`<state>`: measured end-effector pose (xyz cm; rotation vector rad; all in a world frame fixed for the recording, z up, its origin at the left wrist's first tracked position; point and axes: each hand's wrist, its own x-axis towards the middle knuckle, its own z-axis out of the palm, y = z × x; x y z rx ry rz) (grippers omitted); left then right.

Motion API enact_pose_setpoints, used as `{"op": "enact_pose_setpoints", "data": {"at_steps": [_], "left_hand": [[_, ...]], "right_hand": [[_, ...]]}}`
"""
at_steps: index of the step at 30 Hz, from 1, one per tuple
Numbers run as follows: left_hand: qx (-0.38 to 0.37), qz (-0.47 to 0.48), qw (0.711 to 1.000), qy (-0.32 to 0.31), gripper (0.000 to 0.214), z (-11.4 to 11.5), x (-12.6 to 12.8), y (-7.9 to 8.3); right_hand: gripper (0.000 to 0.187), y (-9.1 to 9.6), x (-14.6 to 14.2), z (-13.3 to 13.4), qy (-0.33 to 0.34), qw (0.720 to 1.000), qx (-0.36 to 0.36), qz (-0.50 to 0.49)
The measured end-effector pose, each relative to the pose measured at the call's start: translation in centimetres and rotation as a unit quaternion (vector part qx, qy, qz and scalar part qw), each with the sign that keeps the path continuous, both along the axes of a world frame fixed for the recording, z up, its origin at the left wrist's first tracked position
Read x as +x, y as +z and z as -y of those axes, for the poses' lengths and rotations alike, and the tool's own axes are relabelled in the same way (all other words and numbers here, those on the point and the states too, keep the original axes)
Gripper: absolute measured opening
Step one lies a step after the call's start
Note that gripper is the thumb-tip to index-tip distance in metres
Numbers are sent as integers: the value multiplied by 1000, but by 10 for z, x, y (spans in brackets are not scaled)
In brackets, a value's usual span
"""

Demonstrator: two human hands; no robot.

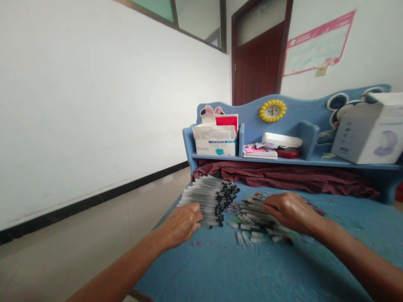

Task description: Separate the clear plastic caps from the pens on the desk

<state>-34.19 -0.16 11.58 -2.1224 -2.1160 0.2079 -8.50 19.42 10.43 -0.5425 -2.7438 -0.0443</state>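
A neat stack of grey pens with black tips [209, 195] lies on the blue desk [239, 268] at its left edge. My left hand [182, 222] rests palm down against the near end of that stack, fingers curled onto the pens. To the right, a loose heap of grey pen parts and caps [252, 218] is spread on the desk. My right hand [291, 212] lies over the right side of this heap, fingers bent among the pieces. Whether either hand grips a piece is hidden.
A red checked cloth [283, 176] lies bunched at the back of the desk under a blue shelf [283, 160]. The shelf holds a white box of masks [215, 140], papers [260, 152] and a large white carton [370, 132]. Beyond the desk's left edge is tiled floor [78, 243].
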Motion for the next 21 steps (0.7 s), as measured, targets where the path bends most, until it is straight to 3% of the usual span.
{"op": "enact_pose_setpoints", "data": {"at_steps": [5,9,12,15,18,21], "left_hand": [[19,-9,999,-31,15,1,3,5],[57,28,995,-72,10,-10,23,22],[72,86,988,-109,8,-32,44,33],[78,145,976,-146,8,-62,60,40],[80,215,958,-170,8,-90,67,42],[91,267,944,-174,10,-107,65,36]], "right_hand": [[35,2,0,9,27,999,-46,-9],[33,4,-5,18,61,986,-148,-56],[36,2,-11,20,73,953,-269,-119],[43,1,-12,14,47,899,-392,-187],[44,1,-7,-1,12,856,-452,-250],[45,0,-1,-15,20,833,-481,-272]]}}
